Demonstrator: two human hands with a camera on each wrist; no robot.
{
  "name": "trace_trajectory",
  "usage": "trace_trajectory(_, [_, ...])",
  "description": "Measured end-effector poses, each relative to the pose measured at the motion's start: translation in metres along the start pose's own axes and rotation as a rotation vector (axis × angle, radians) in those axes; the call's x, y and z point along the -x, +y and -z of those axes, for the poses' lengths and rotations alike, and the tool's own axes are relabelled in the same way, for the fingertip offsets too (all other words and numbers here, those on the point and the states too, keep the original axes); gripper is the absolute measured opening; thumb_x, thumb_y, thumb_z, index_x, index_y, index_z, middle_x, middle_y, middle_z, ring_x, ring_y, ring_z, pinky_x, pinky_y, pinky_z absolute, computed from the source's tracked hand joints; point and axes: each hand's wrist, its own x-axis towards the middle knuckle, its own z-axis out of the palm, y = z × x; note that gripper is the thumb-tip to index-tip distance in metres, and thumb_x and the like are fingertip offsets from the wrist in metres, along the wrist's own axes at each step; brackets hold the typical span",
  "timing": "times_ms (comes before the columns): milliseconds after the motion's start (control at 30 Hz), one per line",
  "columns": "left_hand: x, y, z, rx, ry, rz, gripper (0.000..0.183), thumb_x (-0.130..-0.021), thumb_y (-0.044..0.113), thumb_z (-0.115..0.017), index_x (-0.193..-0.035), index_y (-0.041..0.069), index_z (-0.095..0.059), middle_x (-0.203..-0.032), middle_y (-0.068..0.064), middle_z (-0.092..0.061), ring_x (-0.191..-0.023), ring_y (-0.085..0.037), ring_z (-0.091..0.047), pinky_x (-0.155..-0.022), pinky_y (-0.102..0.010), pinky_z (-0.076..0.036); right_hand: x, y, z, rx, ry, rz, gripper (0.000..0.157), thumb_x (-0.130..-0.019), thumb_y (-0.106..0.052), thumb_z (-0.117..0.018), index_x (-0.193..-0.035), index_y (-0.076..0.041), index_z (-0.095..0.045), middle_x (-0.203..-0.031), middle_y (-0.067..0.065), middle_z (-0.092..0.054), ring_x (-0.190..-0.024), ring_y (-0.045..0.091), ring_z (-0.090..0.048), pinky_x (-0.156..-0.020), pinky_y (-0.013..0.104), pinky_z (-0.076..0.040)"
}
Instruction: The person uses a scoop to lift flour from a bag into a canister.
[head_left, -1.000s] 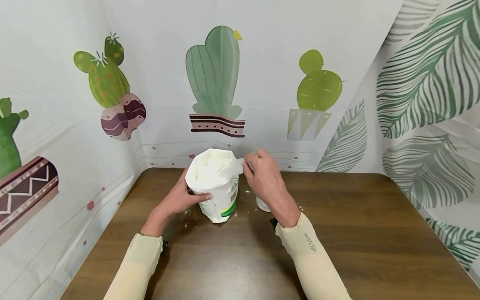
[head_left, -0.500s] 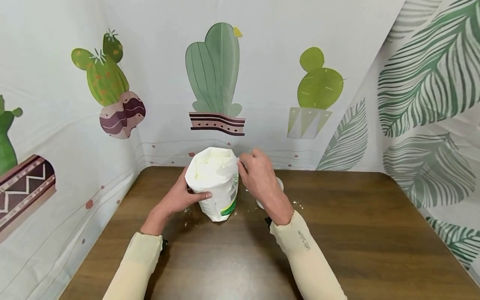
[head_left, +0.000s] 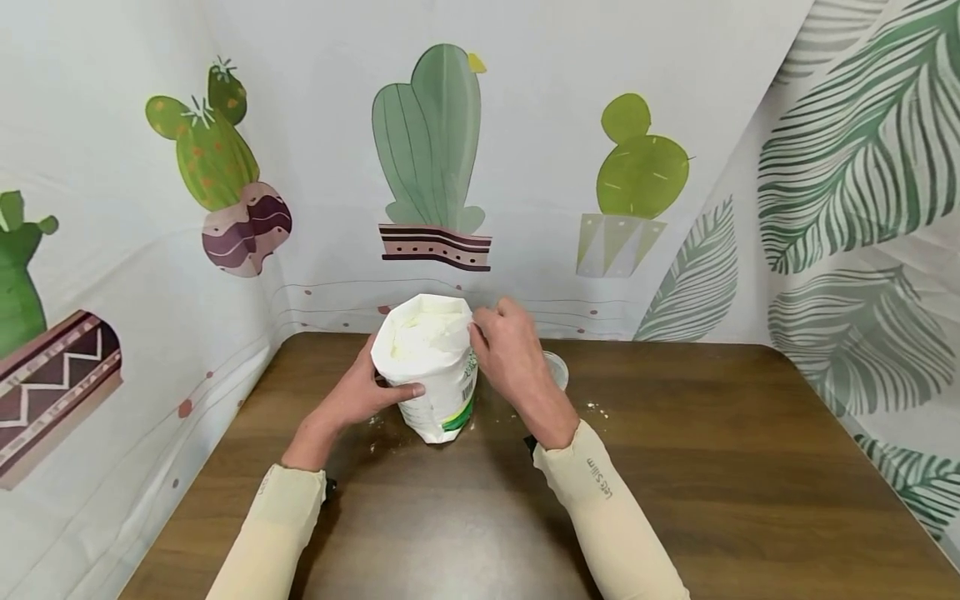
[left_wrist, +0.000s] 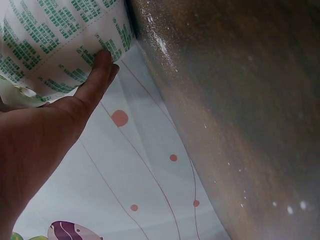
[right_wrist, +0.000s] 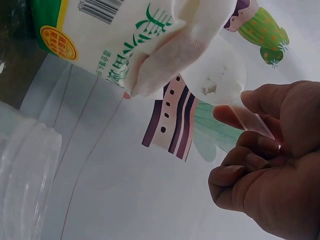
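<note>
Your bag (head_left: pixel 446 387), mid-frame in the head view, looks like dull, crinkly paper. Your scoop (right_wrist: pixel 226 70) looks like smooth, see-through plastic. The surface (head_left: pixel 450 500), low down, looks like shiny wood.

One bag (head_left: pixel 442 404), one scoop (right_wrist: pixel 230 65), one jar (right_wrist: pixel 27 170), one table (head_left: pixel 735 433), two grips (head_left: pixel 362 392) (head_left: pixel 512 350), two sleeves (head_left: pixel 277 521) (head_left: pixel 611 508)

Head view: I have the right hand (head_left: pixel 510 346) further left than a second ago, now just beside the rim of the bag (head_left: pixel 446 396). My scoop (right_wrist: pixel 220 70) sits further into the bag's mouth, less of it showing outside. Right sleeve (head_left: pixel 603 504) shifts left too. I now see the clear container (head_left: pixel 557 369) right of the arm, and white specks (head_left: pixel 596 408) further from the sleeve.
</note>
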Motion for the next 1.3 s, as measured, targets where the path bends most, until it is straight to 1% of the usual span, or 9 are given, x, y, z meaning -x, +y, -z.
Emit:
trace_trajectory(167, [0.0, 0.003, -0.001, 0.023, -0.002, 0.01, 0.113, -0.083, 0.012, -0.093, -0.167, 0.028, -0.02, -0.153, -0.005, -0.046, -0.134, -0.027, -0.051, -0.105, -0.054, -0.049, 0.001, -0.001, -0.003, 0.0, -0.009, -0.005, 0.016, -0.099, -0.004, -0.073, -0.083, -0.001, -0.073, -0.068, 0.006, -0.043, -0.065, 0.025, -0.045, -0.057, 0.035, -0.042])
trace_trajectory(300, [0.001, 0.007, -0.001, 0.03, 0.004, 0.009, 0.114, -0.082, 0.011, -0.093, -0.168, 0.028, -0.02, -0.154, -0.004, -0.046, -0.135, -0.027, -0.051, -0.106, -0.056, -0.047, 0.001, -0.001, -0.006, -0.004, -0.024, -0.015, 0.015, -0.1, -0.005, -0.072, -0.086, 0.0, -0.074, -0.069, 0.007, -0.046, -0.067, 0.024, -0.046, -0.057, 0.034, -0.042])
trace_trajectory(433, [0.001, 0.009, -0.001, 0.018, 0.0, 0.006, 0.112, -0.084, 0.012, -0.092, -0.168, 0.027, -0.02, -0.154, -0.005, -0.045, -0.135, -0.027, -0.05, -0.108, -0.056, -0.046, 0.001, 0.0, -0.009, -0.003, -0.034, -0.019, 0.017, -0.101, -0.006, -0.071, -0.086, -0.001, -0.074, -0.07, 0.007, -0.047, -0.067, 0.024, -0.047, -0.057, 0.033, -0.042])
trace_trajectory(633, [0.001, 0.009, -0.001, 0.029, -0.001, 0.022, 0.112, -0.084, 0.012, -0.092, -0.167, 0.027, -0.02, -0.153, -0.006, -0.045, -0.135, -0.029, -0.051, -0.107, -0.056, -0.047, 0.001, -0.001, -0.013, 0.006, -0.025, -0.013, 0.017, -0.1, -0.007, -0.072, -0.084, -0.001, -0.073, -0.07, 0.008, -0.047, -0.066, 0.024, -0.046, -0.057, 0.035, -0.042])
trace_trajectory(800, [0.003, 0.005, 0.0, 0.001, 0.01, 0.036, 0.112, -0.084, 0.014, -0.093, -0.167, 0.027, -0.019, -0.155, -0.006, -0.043, -0.136, -0.027, -0.05, -0.109, -0.055, -0.046, 0.002, -0.001, -0.018, 0.009, -0.019, -0.002, 0.018, -0.1, -0.007, -0.071, -0.083, -0.002, -0.071, -0.071, 0.008, -0.046, -0.066, 0.025, -0.047, -0.059, 0.036, -0.043])
trace_trajectory(1000, [0.004, 0.005, 0.001, 0.0, 0.006, 0.03, 0.112, -0.084, 0.014, -0.093, -0.167, 0.026, -0.019, -0.154, -0.006, -0.044, -0.134, -0.028, -0.052, -0.107, -0.055, -0.047, 0.003, -0.001, -0.023, -0.008, -0.018, 0.0, 0.017, -0.1, -0.007, -0.071, -0.084, -0.002, -0.071, -0.071, 0.008, -0.045, -0.066, 0.025, -0.047, -0.059, 0.036, -0.043])
trace_trajectory(1133, [0.003, 0.004, 0.001, -0.006, 0.002, 0.017, 0.112, -0.085, 0.015, -0.092, -0.168, 0.028, -0.018, -0.155, -0.005, -0.043, -0.134, -0.027, -0.052, -0.107, -0.055, -0.047, 0.003, -0.001, -0.024, -0.014, -0.013, -0.001, 0.018, -0.1, -0.006, -0.071, -0.083, -0.002, -0.07, -0.071, 0.008, -0.044, -0.065, 0.025, -0.047, -0.058, 0.036, -0.043])
trace_trajectory(1300, [0.001, 0.002, 0.0, 0.011, -0.003, 0.009, 0.111, -0.085, 0.014, -0.092, -0.167, 0.031, -0.019, -0.153, -0.005, -0.045, -0.133, -0.028, -0.053, -0.105, -0.053, -0.049, 0.003, -0.001, -0.025, -0.015, -0.004, -0.002, 0.017, -0.1, -0.006, -0.071, -0.084, -0.002, -0.07, -0.071, 0.008, -0.044, -0.065, 0.025, -0.046, -0.058, 0.037, -0.042])
